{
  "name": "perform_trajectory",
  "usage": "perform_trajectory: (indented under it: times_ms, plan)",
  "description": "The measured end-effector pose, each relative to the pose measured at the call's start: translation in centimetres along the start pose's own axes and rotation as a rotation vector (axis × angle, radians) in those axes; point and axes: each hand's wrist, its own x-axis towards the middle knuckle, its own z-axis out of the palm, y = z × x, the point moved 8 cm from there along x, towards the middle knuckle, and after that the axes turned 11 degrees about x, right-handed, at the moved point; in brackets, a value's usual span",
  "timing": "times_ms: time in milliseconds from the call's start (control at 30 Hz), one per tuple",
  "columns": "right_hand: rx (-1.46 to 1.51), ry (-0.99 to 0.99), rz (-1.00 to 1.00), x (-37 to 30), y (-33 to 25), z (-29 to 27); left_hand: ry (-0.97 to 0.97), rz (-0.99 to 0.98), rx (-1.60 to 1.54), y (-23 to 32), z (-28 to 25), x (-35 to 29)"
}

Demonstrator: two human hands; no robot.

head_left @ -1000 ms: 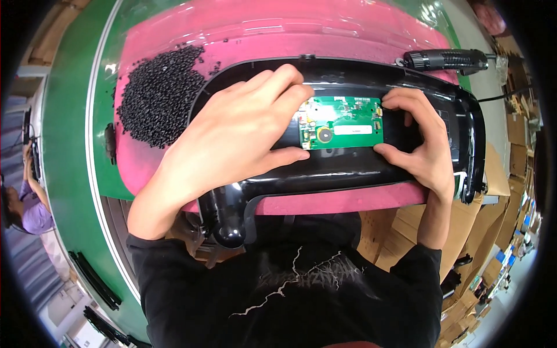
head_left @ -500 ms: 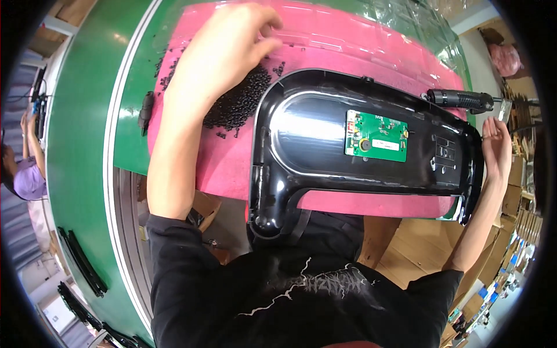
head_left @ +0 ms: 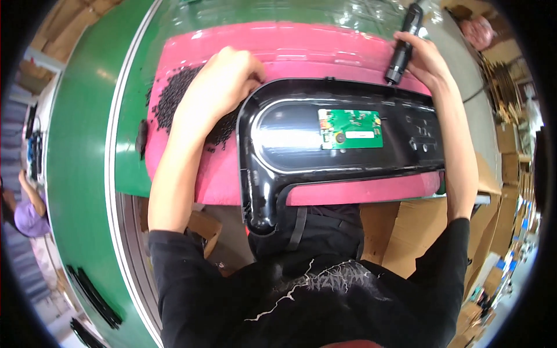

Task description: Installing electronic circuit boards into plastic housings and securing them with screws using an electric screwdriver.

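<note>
1. Head view: circuit board (head_left: 357,122) lies inside the black shell (head_left: 281,136), hollow side upward, likely for access.
2. Right hand (head_left: 428,62), one o'clock from it, grips the screwdriver (head_left: 399,62) tip-down.
3. Left hand (head_left: 223,81), ten o'clock, curls near black bits (head_left: 173,100); contents can't be told.

Casing (head_left: 284,136): glossy, smooth plastic; shirt (head_left: 336,313): matt cloth.

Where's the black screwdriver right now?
In the head view, the black screwdriver is at upper right in the right hand, its lower end near the far edge of the black shell.
</note>
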Motion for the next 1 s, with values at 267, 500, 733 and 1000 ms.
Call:
perform_trajectory:
  times_ms: [267, 500, 733, 1000]
  plan:
    - [0.475, -0.085, -0.498, -9.9, -6.2, 9.1, -0.009, -0.208, -0.095, -0.5, -0.6, -0.1]
    - [0.89, -0.464, -0.431, -14.8, -4.5, 11.0, 0.256, 0.056, -0.97, 6.8, -2.4, -0.8]
    - [1.043, -0.519, -0.391, -17.0, -3.3, 10.9, -0.001, -0.058, -1.135, 8.6, 0.5, -0.4]
    - [0.964, -0.675, -0.573, -19.9, -4.7, 11.8, -0.059, 0.007, -1.215, 8.7, 1.3, -0.8]
